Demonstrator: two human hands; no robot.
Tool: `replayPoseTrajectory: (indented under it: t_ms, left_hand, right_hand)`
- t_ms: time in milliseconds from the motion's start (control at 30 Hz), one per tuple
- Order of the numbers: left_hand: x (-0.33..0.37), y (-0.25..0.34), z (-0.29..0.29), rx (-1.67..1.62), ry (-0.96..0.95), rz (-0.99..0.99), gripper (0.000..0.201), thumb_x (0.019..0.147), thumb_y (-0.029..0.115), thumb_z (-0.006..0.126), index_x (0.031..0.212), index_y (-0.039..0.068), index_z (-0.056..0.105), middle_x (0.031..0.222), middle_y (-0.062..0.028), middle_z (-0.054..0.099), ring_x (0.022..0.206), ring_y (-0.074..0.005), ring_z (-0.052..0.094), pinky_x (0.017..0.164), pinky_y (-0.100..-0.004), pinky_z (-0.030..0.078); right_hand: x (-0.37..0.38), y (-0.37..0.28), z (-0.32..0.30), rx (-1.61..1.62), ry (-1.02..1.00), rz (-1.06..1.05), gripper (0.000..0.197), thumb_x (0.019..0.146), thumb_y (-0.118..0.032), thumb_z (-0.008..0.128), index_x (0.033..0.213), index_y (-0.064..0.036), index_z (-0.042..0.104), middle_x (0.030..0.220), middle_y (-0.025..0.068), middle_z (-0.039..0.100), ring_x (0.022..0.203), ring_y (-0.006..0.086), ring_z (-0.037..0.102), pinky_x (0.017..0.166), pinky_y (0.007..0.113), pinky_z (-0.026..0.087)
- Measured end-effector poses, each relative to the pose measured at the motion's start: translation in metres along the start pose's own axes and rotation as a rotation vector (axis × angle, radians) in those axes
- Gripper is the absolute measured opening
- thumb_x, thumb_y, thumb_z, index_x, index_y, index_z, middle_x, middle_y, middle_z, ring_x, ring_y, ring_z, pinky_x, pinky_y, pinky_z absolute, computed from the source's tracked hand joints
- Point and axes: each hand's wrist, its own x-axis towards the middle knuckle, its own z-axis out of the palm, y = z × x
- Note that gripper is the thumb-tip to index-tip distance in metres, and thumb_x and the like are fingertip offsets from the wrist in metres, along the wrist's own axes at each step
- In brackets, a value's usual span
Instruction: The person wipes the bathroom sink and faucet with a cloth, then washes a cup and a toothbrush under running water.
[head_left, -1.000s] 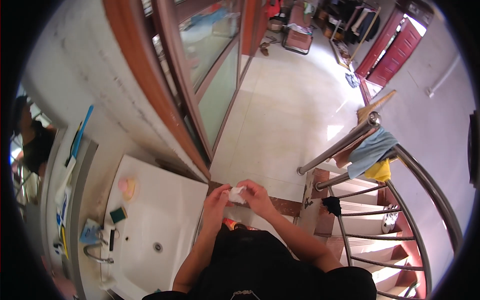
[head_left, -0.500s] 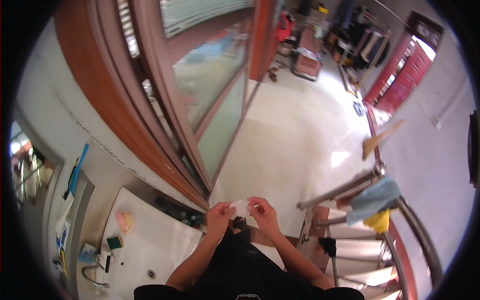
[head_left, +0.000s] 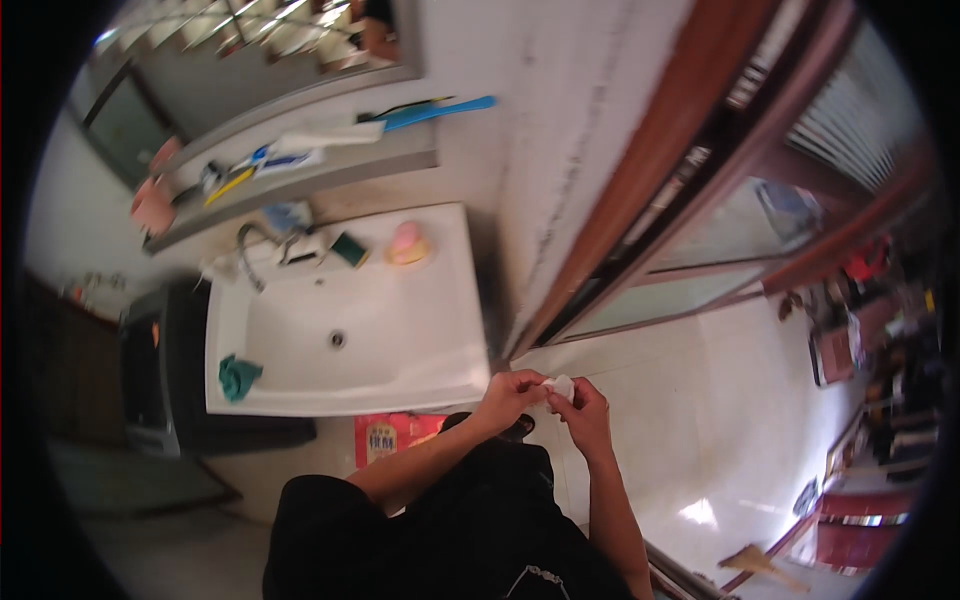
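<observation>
Both of my hands meet in front of my body, just off the right front corner of a white washbasin [head_left: 410,335]. Pinched between them is a small, soft-looking white piece [head_left: 563,386], perhaps tissue; its exact kind does not show. My left hand [head_left: 510,399] has its fingers closed on one side of it. On the other side, the thumb and fingers of my right hand [head_left: 590,412] grip it. A green cloth [head_left: 238,377] lies crumpled on the basin's left front corner. Along the back rim sit a dark green sponge [head_left: 349,250] and a pink and yellow soap dish [head_left: 408,248].
A curved tap [head_left: 247,255] stands at the basin's back left. Above it runs a shelf [head_left: 330,170] with a blue-handled brush [head_left: 440,110]. A dark appliance [head_left: 150,390] is left of the basin, a red package [head_left: 382,435] below it. At right is a sliding door [head_left: 700,280].
My view has swung left, so the basin now fills the middle and the stair rail has mostly left the picture. My hands have come closer together around the white piece.
</observation>
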Motion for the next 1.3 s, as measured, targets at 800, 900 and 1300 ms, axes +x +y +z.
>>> replayPoseTrajectory:
  t_ms: [800, 900, 1300]
  left_hand:
    - [-0.225, -0.12, -0.4, 1.322, 1.087, -0.112, 0.03, 0.072, 0.015, 0.069, 0.099, 0.008, 0.059, 0.095, -0.0134, 0.056, 0.09, -0.0359, 0.051, 0.077, -0.0454, 0.041]
    - [-0.182, -0.098, -0.352, 0.627, 0.843, 0.1, 0.026, 0.075, 0.016, 0.069, 0.095, 0.003, 0.061, 0.089, -0.0134, 0.059, 0.085, -0.0282, 0.055, 0.076, -0.0369, 0.044]
    - [0.097, -0.076, -0.21, 1.141, 0.459, 0.455, 0.034, 0.076, 0.022, 0.064, 0.108, 0.009, 0.061, 0.124, -0.017, 0.05, 0.118, -0.0327, 0.043, 0.091, -0.0442, 0.038]
  right_hand:
    - [0.011, 0.053, 0.229, -0.245, -0.426, 0.055, 0.025, 0.083, -0.018, 0.064, 0.1, -0.0009, 0.058, 0.066, 0.0018, 0.052, 0.063, 0.0078, 0.054, 0.057, 0.024, 0.043]
    - [0.021, 0.06, 0.231, -0.243, -0.325, 0.032, 0.019, 0.086, -0.016, 0.061, 0.097, -0.0015, 0.054, 0.076, 0.0023, 0.058, 0.063, 0.0083, 0.055, 0.056, 0.022, 0.044]
    - [-0.007, 0.045, 0.157, 0.116, 0.298, 0.0, 0.018, 0.087, -0.015, 0.059, 0.097, -0.0017, 0.052, 0.082, 0.0049, 0.059, 0.056, 0.0107, 0.055, 0.05, 0.022, 0.044]
